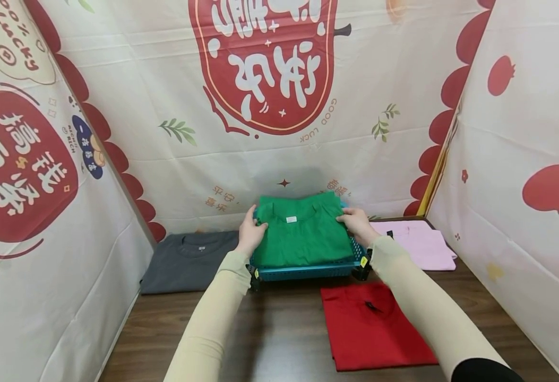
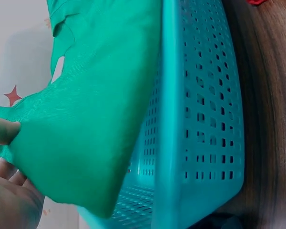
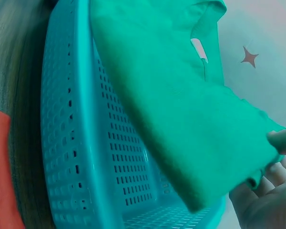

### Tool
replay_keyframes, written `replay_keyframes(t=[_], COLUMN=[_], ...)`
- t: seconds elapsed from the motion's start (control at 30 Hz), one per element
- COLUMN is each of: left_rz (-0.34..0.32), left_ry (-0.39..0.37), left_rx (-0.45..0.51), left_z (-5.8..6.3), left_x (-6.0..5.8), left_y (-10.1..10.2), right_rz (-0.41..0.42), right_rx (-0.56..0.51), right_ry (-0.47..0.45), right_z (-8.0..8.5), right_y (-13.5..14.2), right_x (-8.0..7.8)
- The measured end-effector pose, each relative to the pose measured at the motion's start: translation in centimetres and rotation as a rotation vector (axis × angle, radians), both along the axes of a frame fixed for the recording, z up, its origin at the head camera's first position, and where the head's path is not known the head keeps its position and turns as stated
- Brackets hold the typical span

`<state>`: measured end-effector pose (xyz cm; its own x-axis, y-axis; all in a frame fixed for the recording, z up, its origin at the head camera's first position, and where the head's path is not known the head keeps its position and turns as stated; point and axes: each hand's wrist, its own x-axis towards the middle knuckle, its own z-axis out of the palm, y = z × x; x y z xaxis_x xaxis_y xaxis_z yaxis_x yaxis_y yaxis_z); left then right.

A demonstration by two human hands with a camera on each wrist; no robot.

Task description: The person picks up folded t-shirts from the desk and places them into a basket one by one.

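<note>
A folded green T-shirt [image 1: 303, 236] is held by both hands over a blue plastic basket [image 1: 308, 272]. My left hand [image 1: 251, 232] pinches its left edge between thumb and fingers, and my right hand [image 1: 357, 225] pinches the right edge. In the left wrist view the shirt's near fold slopes down inside the perforated basket wall [image 2: 205, 114]. The right wrist view shows the basket's floor [image 3: 167, 219] below the shirt, with the thumb [image 3: 282, 141] on top of the cloth. A white label [image 1: 291, 219] shows at the collar.
A folded dark grey T-shirt [image 1: 188, 265] lies left of the basket, and a folded pink one [image 1: 415, 244] lies to its right. Nearer on the wooden table [image 1: 279, 329] is a folded red T-shirt [image 1: 375, 329]. Printed cloth walls [image 1: 308, 164] enclose the back and sides.
</note>
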<state>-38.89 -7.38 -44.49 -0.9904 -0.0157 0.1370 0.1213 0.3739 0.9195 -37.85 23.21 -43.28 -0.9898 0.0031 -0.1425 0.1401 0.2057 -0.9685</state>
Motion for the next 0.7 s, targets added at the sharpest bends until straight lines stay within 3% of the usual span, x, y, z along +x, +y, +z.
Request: replay_keyframes(t=[0.37,0.53,0.7], left_rz=[-0.031,-0.067,-0.105], left_ry=[-0.06,-0.083,-0.054], left_rx=[-0.001,0.003,0.008], left_z=[-0.7,-1.1,-1.5], left_x=[-0.1,0.2,0.4], left_y=[0.2,0.1,-0.2], right_rz=[0.064,0.017,-0.031], right_rx=[-0.02,-0.03,0.031], right_ry=[-0.04,-0.017,0.048], right_z=[-0.8,-1.4,-2.0], right_y=[-0.4,-0.6,-0.9], right_x=[0.1,0.1,0.1])
